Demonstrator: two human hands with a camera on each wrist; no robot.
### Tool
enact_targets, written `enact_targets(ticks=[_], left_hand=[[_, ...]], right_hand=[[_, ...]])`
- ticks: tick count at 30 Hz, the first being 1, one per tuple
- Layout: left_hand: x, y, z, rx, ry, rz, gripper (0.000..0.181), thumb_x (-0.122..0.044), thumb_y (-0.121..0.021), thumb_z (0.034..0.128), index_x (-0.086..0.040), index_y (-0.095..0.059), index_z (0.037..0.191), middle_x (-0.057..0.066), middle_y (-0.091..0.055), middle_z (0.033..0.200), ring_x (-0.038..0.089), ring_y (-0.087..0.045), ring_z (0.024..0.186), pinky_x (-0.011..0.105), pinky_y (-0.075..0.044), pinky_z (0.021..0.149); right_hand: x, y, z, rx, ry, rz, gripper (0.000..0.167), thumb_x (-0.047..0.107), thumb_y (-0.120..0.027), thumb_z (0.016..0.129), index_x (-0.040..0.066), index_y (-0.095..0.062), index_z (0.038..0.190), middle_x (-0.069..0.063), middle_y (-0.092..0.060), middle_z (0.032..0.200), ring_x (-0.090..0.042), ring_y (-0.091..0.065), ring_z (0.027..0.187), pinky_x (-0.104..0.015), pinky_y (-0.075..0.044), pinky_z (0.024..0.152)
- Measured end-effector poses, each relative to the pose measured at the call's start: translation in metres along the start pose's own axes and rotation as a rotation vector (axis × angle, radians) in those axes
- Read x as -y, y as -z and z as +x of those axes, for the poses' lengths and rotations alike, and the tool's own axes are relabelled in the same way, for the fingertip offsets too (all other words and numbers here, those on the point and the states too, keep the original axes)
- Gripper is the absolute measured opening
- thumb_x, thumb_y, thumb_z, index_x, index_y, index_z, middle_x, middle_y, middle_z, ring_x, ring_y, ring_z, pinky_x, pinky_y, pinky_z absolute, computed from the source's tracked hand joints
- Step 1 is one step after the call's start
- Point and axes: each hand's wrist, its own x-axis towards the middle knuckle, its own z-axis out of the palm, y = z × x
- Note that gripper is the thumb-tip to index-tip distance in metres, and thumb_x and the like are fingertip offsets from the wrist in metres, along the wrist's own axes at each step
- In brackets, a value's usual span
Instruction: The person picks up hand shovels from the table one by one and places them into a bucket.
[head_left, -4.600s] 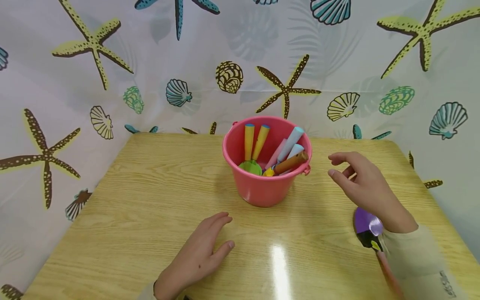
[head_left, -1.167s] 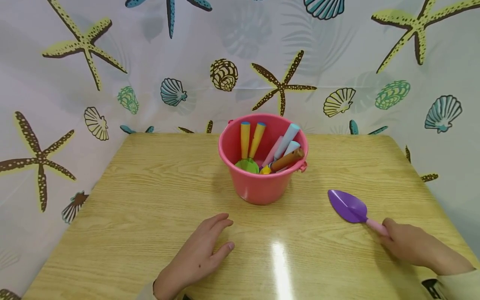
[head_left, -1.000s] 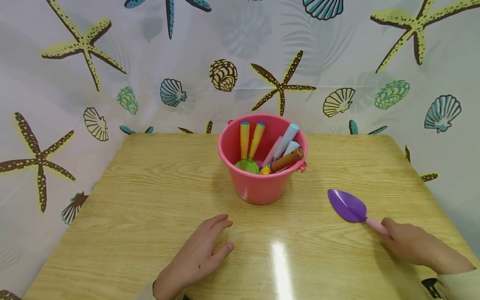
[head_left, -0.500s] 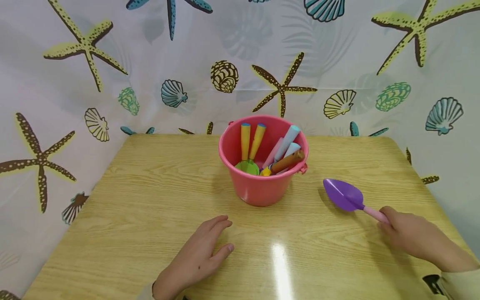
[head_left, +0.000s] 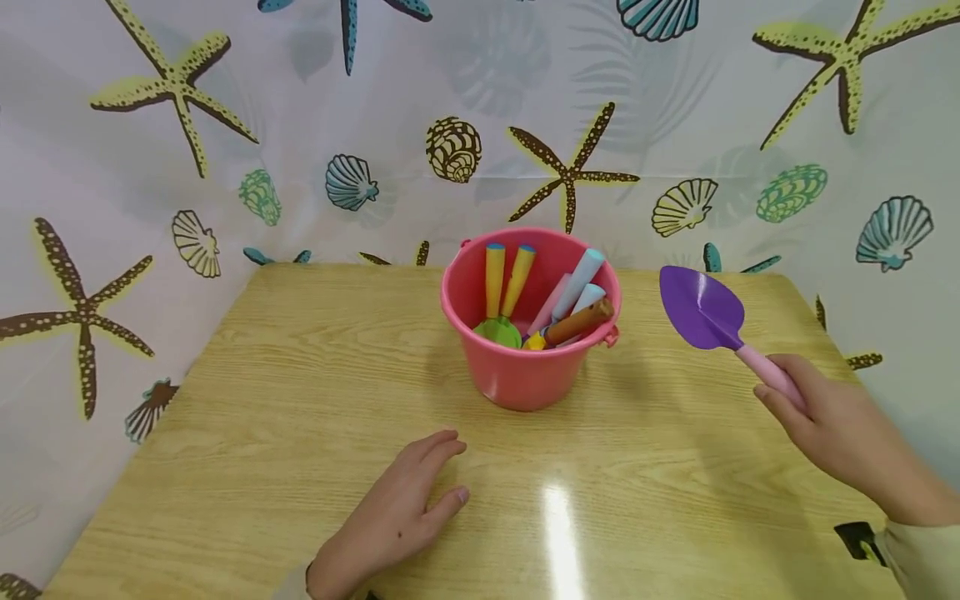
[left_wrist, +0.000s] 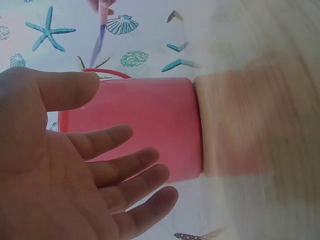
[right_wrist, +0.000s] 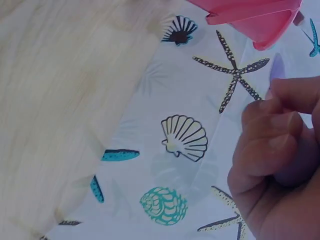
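My right hand [head_left: 840, 425] grips the pink handle of a purple toy trowel [head_left: 701, 308], held above the right side of the table with its blade pointing up and left. In the right wrist view, curled fingers [right_wrist: 270, 145] hide most of the trowel [right_wrist: 276, 70]. My left hand [head_left: 397, 500] is near the front of the table, its fingers extended and nothing in them. The left wrist view shows its palm [left_wrist: 50, 185] before the pink bucket [left_wrist: 145, 125]. That bucket [head_left: 525, 379] stands upright, between and beyond both hands.
Inside the bucket lean several toy tools: two yellow handles [head_left: 495, 283] with a green part, light blue handles [head_left: 579, 283], a pink one and a brown one [head_left: 581, 321]. Behind the wooden table [head_left: 322, 350] hangs a cloth [head_left: 292, 100] printed with shells and starfish.
The trowel lay on the table at first; my right hand took hold of its handle and has since raised it off the surface. My left hand and the bucket have stayed put.
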Motion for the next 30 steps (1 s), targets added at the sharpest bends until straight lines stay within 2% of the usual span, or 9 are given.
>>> enact_targets(ticks=[4, 11, 17, 25, 30], left_hand=[[0.000, -0.001, -0.001, 0.000, -0.005, 0.004, 0.045, -0.028, -0.062, 0.0970, -0.009, -0.054, 0.137, 0.010, -0.048, 0.150, 0.030, -0.044, 0.140, 0.052, -0.041, 0.113], [0.000, 0.001, -0.005, -0.033, -0.010, 0.034, 0.046, -0.029, -0.062, 0.0968, -0.009, -0.054, 0.137, 0.009, -0.049, 0.149, 0.029, -0.046, 0.139, 0.051, -0.041, 0.112], [0.000, 0.002, -0.004, -0.025, 0.004, 0.017, 0.046, -0.030, -0.062, 0.0970, -0.010, -0.054, 0.137, 0.009, -0.048, 0.150, 0.028, -0.044, 0.140, 0.051, -0.041, 0.113], [-0.001, 0.003, -0.003, -0.028, -0.003, 0.003, 0.046, -0.030, -0.062, 0.0965, -0.011, -0.053, 0.138, 0.007, -0.047, 0.150, 0.027, -0.043, 0.141, 0.050, -0.040, 0.114], [-0.001, 0.003, -0.002, -0.015, -0.001, 0.004, 0.046, -0.029, -0.062, 0.0967, -0.010, -0.053, 0.138, 0.009, -0.047, 0.151, 0.029, -0.043, 0.141, 0.051, -0.040, 0.113]], right_hand=[[0.008, 0.004, 0.005, -0.048, -0.013, 0.034, 0.038, 0.025, -0.056, 0.102, -0.003, -0.051, 0.128, -0.003, -0.051, 0.067, -0.005, -0.036, 0.052, -0.023, -0.028, 0.048], [0.022, 0.008, 0.012, -0.052, -0.021, 0.069, 0.041, 0.030, -0.056, 0.101, 0.003, -0.051, 0.131, -0.004, -0.053, 0.070, -0.005, -0.038, 0.051, -0.024, -0.029, 0.048], [0.035, 0.009, 0.022, -0.082, 0.018, 0.100, 0.036, 0.026, -0.058, 0.100, 0.005, -0.054, 0.129, -0.004, -0.054, 0.070, -0.003, -0.039, 0.051, -0.024, -0.030, 0.048], [0.053, 0.015, 0.030, -0.120, 0.075, 0.109, 0.029, 0.021, -0.045, 0.105, 0.010, -0.055, 0.131, 0.000, -0.050, 0.074, -0.002, -0.039, 0.057, -0.024, -0.030, 0.055], [0.065, 0.014, 0.036, -0.171, 0.118, 0.120, 0.031, 0.019, -0.052, 0.102, 0.013, -0.056, 0.132, 0.000, -0.054, 0.081, -0.005, -0.042, 0.065, -0.024, -0.033, 0.058]])
